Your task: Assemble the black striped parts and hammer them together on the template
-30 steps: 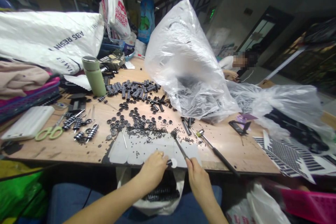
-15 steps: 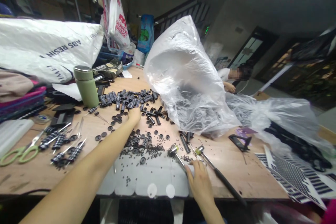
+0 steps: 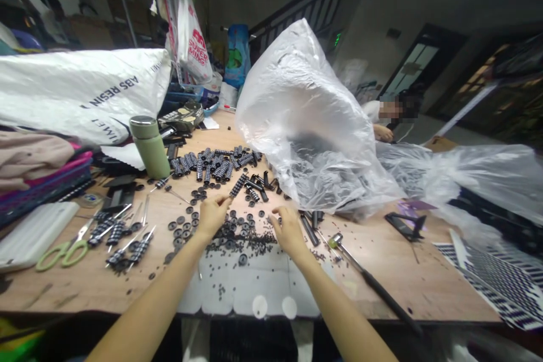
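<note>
My left hand is closed, its fingertips pinching the lower end of a black ribbed roller, which tilts up to the right. My right hand hovers over the small black bits, fingers curved and apart, with nothing visible in them. Black discs lie around my left hand. Behind it spreads a pile of similar ribbed rollers. Black plastic brackets lie just right of the held roller. A hammer with a long black handle rests right of my right hand.
A large clear plastic bag bulges at the back centre. On the left are a green flask, scissors and several rods with ribbed pieces. Patterned sheets lie at right. A person sits beyond the bag.
My left hand has drawn back from the roller pile with one roller. My right hand has moved forward and left from the front edge, and the second hammer there is out of sight.
</note>
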`<state>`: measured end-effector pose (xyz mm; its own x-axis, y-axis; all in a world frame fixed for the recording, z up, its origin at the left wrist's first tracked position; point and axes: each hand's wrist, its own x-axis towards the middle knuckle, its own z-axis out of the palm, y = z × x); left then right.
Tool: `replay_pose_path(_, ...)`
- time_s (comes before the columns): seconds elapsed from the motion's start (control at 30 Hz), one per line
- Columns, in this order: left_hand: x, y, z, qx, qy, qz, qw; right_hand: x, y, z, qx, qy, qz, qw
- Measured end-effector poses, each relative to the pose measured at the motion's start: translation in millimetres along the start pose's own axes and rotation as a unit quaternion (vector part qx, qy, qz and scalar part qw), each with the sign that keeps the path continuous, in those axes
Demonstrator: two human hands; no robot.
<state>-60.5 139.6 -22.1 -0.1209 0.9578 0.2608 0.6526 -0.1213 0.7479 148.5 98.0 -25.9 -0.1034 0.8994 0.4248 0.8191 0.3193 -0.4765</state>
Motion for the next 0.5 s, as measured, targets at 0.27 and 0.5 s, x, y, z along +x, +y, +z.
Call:
replay_pose_path(0.27, -90, 15, -89.9, 0.075, -0.159, 0.044, 0.983, 8, 14, 11, -0.011, -0.042, 0.017, 0.999)
replay_pose_path(0.5, -102, 27, -80.8, 0.235, -0.272, 0.076, 0.93, 25, 5, 37, -0.073, -0.114, 0.012, 0.991)
